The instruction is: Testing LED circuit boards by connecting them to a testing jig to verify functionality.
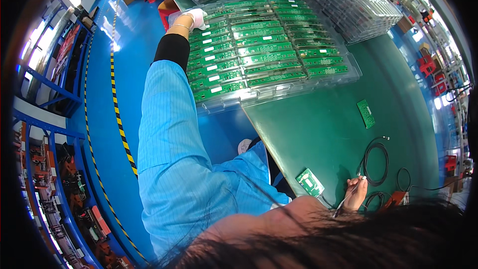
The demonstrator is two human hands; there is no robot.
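My left hand point(197, 18), in a white glove, reaches to the far left corner of a clear plastic tray point(353, 72). Its fingers are bent round the left end of a long green circuit board point(215, 21); the fingertips are partly hidden. Rows of similar boards fill the tray. At the lower right, my right hand point(354, 193) is closed, pinching a small white connector point(364, 178) between thumb and fingers. Just left of it lies a small green circuit board point(310, 183) with a pale rectangle on it and a dark cable at its lower corner.
A coiled black cable point(386, 162) lies beyond my right hand on the green table point(303, 129), near an orange box point(395, 199). Another small board point(366, 114) lies farther off. Stacked clear trays point(348, 5) stand at the back. Blue shelves point(45, 82) line the left side.
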